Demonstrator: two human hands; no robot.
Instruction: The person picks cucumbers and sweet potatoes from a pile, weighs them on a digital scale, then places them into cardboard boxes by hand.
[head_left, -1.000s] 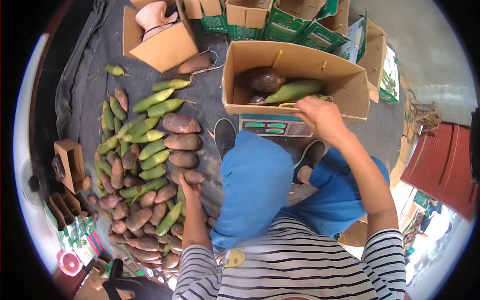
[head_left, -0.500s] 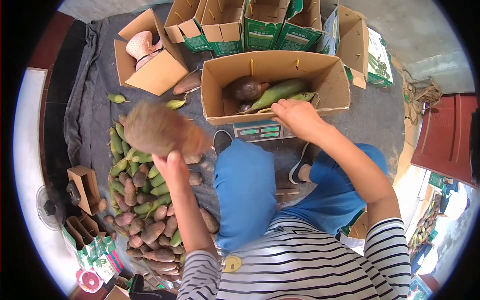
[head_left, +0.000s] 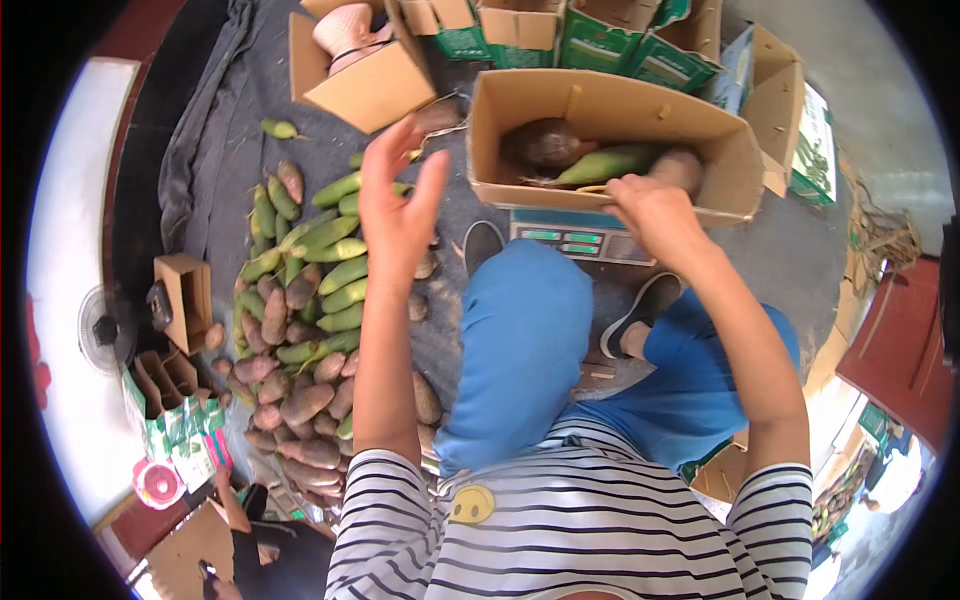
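My left hand is raised over the produce pile, left of a tall cardboard box, with fingers and thumb spread and nothing in them. My right hand grips the box's near rim, beside a yellow cord handle. Inside the box lie a dark reddish-brown root on the left, a long green radish in the middle and a brownish root on the right, partly behind my right hand. The box stands on a digital scale with lit green displays.
Green radishes and reddish-brown roots are heaped at left. An open carton holding a pink hat stands behind. Several green boxes line the back. A fan is far left; another person's arm shows at lower left.
The large brown root in my left hand is gone from it, and a brownish root now lies at the box's right side. My left hand has opened. The view has shifted.
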